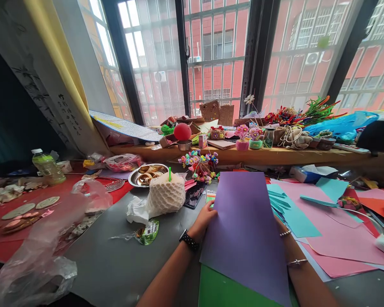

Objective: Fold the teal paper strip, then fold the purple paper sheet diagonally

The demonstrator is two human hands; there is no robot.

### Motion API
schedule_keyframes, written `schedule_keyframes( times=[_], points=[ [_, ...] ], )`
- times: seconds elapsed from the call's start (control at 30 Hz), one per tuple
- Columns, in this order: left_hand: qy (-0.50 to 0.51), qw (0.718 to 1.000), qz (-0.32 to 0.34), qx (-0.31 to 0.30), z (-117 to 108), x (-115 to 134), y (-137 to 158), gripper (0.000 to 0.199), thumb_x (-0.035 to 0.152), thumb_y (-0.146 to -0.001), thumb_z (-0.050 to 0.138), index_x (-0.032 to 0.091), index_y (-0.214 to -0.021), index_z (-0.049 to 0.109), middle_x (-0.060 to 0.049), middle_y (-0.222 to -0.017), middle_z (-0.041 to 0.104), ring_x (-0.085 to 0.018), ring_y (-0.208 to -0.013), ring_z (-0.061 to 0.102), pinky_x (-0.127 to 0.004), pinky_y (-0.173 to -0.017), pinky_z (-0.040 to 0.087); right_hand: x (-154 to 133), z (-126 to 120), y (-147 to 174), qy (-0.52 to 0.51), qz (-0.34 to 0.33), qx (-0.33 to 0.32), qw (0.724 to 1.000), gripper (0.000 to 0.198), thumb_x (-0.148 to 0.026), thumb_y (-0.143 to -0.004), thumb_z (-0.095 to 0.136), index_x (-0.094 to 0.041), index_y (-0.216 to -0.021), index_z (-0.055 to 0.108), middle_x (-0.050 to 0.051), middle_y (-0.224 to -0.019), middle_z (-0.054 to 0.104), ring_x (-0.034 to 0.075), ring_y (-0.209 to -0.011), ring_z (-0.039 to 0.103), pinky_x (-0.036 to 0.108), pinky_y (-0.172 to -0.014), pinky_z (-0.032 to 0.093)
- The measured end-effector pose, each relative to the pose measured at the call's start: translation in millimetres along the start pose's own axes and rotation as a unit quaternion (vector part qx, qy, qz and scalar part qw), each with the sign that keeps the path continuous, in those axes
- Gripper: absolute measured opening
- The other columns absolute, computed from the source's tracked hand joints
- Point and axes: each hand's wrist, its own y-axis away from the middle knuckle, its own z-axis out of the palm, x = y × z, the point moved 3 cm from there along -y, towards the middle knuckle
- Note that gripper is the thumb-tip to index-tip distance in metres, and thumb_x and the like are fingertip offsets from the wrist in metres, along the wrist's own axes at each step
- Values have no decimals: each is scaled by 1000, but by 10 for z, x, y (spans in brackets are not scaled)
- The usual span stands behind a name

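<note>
A purple sheet of paper [243,230] stands tilted up in front of me, over a green sheet [230,288] that shows below it. My left hand [207,218] is closed on the purple sheet's left edge, and some of its fingers pass behind the paper. Behind the right edge goes my right hand; its fingers are hidden, and only the forearm [296,251] with two bracelets shows. Cut turquoise paper strips [279,200] lie beside the right wrist.
A coconut in a foam net [167,194] stands left of the paper, near a phone [195,195] and a metal plate [147,175]. Pink sheets [348,238] spread over the right side. Plastic bags [51,238] lie at left. Crafts line the windowsill [185,158].
</note>
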Motion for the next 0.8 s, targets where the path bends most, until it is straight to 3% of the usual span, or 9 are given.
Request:
schedule_keyframes(
  times=[0.13,0.23,0.37,0.5,0.63,0.8],
  points=[
    [44,998,29,18,-41,35,-14,56,10,-56,47,17,-112,47,0,-66,58,-10,-45,47,-20,-46,32,-52,213,96,-11,44,-151,987,35,-39,-64,63,-24,-96,62,4,-91,65,21,-88,58,33,-77,47],
    [61,997,39,15,-57,44,-30,57,11,-57,51,15,-114,46,-1,-68,59,-10,-48,50,-20,-48,35,-37,291,127,-34,75,-208,975,46,-36,-65,62,-27,-110,53,3,-99,63,20,-87,59,34,-75,48],
    [81,995,49,9,-59,62,-39,56,17,-60,58,13,-115,46,-5,-80,62,-14,-63,56,-21,-56,39,18,298,117,-39,101,-219,970,54,-32,-63,65,-28,-115,48,1,-93,65,19,-82,62,33,-71,49],
    [86,994,69,19,-62,113,-29,41,30,-68,58,13,-105,55,-6,-92,62,-15,-75,57,-20,-60,40,10,308,129,-49,114,-212,969,54,-29,-63,66,-27,-114,50,2,-95,65,19,-79,62,29,-65,50],
    [124,992,22,-12,-42,112,-36,54,52,-76,42,13,-111,51,-7,-84,63,-15,-64,57,-23,-54,40,-20,316,143,-53,114,-206,970,51,-29,-62,66,-26,-111,50,3,-97,65,19,-75,63,28,-61,51],
    [160,987,0,-23,-50,117,-28,53,52,-80,35,13,-115,47,-7,-77,63,-12,-52,55,-22,-48,38,-50,270,112,-57,96,-174,978,48,-29,-66,62,-26,-111,48,2,-92,66,17,-67,64,24,-52,50]
  ],
)
